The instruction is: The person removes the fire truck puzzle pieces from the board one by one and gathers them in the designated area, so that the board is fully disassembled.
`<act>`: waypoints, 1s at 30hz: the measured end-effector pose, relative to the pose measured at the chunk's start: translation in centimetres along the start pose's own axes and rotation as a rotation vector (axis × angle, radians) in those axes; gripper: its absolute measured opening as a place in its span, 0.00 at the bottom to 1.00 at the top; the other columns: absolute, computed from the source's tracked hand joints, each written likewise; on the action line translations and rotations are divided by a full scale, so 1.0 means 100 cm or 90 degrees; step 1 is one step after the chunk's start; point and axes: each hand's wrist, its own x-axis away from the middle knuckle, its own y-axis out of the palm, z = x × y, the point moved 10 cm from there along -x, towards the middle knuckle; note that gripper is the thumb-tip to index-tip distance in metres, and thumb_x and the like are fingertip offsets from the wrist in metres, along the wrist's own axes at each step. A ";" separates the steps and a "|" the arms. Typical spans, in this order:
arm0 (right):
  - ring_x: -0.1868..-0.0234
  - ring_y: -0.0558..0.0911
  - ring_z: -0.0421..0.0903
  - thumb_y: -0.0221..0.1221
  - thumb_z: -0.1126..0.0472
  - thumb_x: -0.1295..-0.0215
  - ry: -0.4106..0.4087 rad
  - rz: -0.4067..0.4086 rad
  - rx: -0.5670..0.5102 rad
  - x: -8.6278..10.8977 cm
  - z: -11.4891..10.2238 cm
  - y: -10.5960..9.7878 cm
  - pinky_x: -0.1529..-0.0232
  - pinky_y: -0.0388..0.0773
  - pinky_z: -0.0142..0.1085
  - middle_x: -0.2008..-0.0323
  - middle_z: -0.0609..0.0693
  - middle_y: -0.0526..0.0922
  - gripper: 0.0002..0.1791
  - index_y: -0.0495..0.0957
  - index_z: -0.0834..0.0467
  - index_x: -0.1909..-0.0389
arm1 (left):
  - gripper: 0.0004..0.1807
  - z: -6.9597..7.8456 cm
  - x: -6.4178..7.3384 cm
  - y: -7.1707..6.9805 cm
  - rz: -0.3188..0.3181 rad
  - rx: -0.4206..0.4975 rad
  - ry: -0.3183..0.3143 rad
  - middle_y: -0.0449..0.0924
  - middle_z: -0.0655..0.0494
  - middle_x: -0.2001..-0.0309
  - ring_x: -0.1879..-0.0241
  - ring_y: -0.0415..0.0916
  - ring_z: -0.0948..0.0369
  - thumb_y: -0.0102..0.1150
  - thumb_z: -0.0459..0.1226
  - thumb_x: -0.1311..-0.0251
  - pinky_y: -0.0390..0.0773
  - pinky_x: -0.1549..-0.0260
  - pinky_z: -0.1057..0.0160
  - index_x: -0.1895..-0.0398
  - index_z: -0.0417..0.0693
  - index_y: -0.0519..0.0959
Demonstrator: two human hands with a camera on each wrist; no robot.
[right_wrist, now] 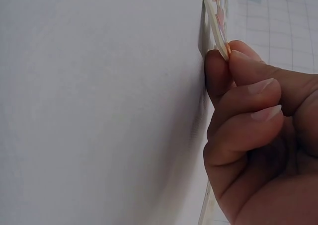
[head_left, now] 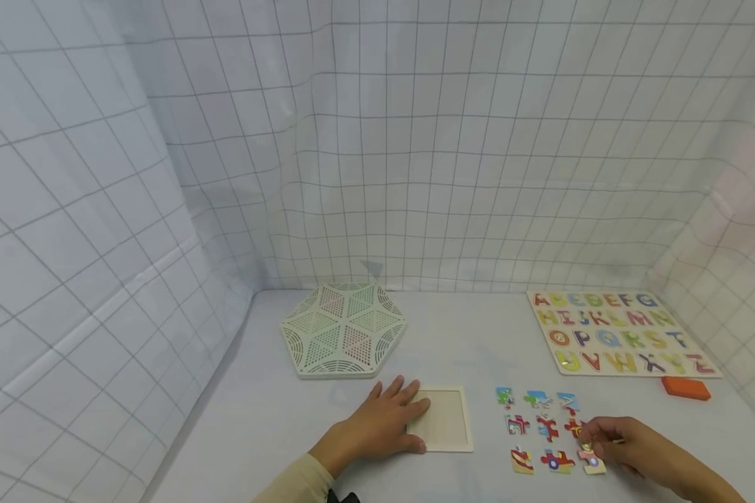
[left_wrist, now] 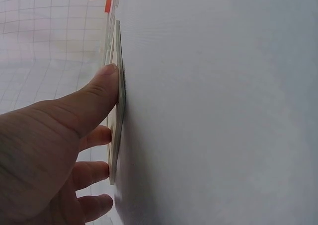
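My left hand (head_left: 382,421) rests with spread, mostly straight fingers on the left side of a square wooden puzzle tray (head_left: 468,439). In the left wrist view its thumb (left_wrist: 102,88) presses on the tray's edge (left_wrist: 116,150). At the lower right of a group of picture jigsaw pieces, my right hand (head_left: 632,447) pinches a jigsaw piece (head_left: 593,464) by its edge. The right wrist view shows that piece (right_wrist: 214,24) tilted between thumb and finger, the other fingers curled. Several more jigsaw pieces (head_left: 556,461) lie in rows to its left and behind it.
A wooden alphabet board (head_left: 556,340) with coloured letters lies at the back right, an orange block (head_left: 686,388) in front of it. A pale green hexagonal lattice panel (head_left: 342,335) lies at the back left. Gridded white curtain (head_left: 415,175) surrounds the white table (head_left: 453,328).
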 end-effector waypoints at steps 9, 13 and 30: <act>0.76 0.72 0.39 0.59 0.58 0.27 0.005 0.018 0.049 0.003 0.001 -0.001 0.80 0.68 0.29 0.62 0.52 0.79 0.12 0.82 0.61 0.51 | 0.42 0.002 -0.001 0.000 -0.009 -0.002 -0.005 0.56 0.54 0.20 0.20 0.49 0.46 0.60 0.65 0.40 0.56 0.28 0.35 0.24 0.65 0.67; 0.75 0.73 0.40 0.59 0.58 0.27 0.018 0.027 0.050 0.002 0.005 -0.004 0.78 0.69 0.30 0.61 0.52 0.79 0.12 0.82 0.61 0.51 | 0.42 0.002 -0.001 0.000 -0.009 -0.006 -0.006 0.56 0.54 0.20 0.20 0.49 0.46 0.61 0.65 0.41 0.56 0.28 0.35 0.24 0.65 0.67; 0.76 0.72 0.41 0.57 0.56 0.25 0.003 0.064 0.052 -0.004 -0.017 -0.026 0.79 0.68 0.31 0.70 0.52 0.76 0.16 0.79 0.63 0.46 | 0.44 0.005 -0.003 -0.004 -0.008 -0.015 0.009 0.55 0.54 0.20 0.20 0.49 0.48 0.58 0.66 0.40 0.57 0.27 0.38 0.23 0.62 0.65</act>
